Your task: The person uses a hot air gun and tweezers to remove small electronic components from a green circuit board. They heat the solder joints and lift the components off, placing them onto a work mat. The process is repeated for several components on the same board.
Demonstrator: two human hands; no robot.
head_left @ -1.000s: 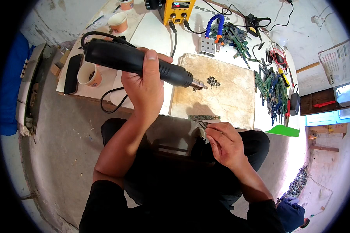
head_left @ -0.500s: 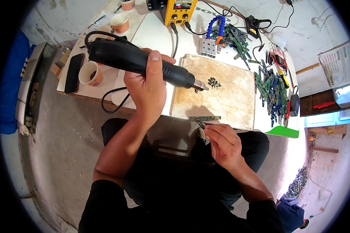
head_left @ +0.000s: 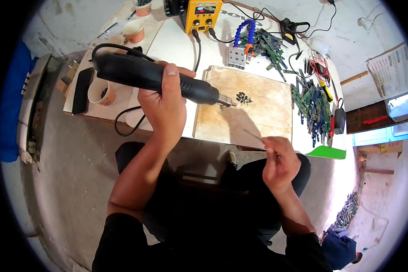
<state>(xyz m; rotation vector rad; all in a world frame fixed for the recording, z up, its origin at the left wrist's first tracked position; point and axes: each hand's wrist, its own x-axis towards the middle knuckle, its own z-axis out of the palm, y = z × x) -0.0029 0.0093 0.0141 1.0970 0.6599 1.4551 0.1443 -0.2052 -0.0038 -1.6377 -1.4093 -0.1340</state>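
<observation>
My left hand [head_left: 164, 102] is wrapped round a black hot air gun [head_left: 196, 90], its metal nozzle aimed right and down over a worn, scorched board [head_left: 267, 102]. Close to the nozzle tip, a small heap of black chips [head_left: 244, 98] lies on that board. Lower right, at the board's front edge, the fingers of my right hand [head_left: 281, 163] pinch thin tweezers [head_left: 254, 134]. Their tips point left over the board, with nothing visible in them.
A yellow soldering station [head_left: 203, 17] stands at the back. Green circuit strips lie in a far pile [head_left: 268, 45] and a right-hand pile [head_left: 313, 106]. Left are a paper cup [head_left: 101, 92] and a phone [head_left: 83, 90]. A blue flexible hose [head_left: 245, 28] rises from a metal block.
My right hand has moved right and turned. The green circuit strip that was at the board's front edge no longer shows. The hot air gun has shifted slightly left in the picture.
</observation>
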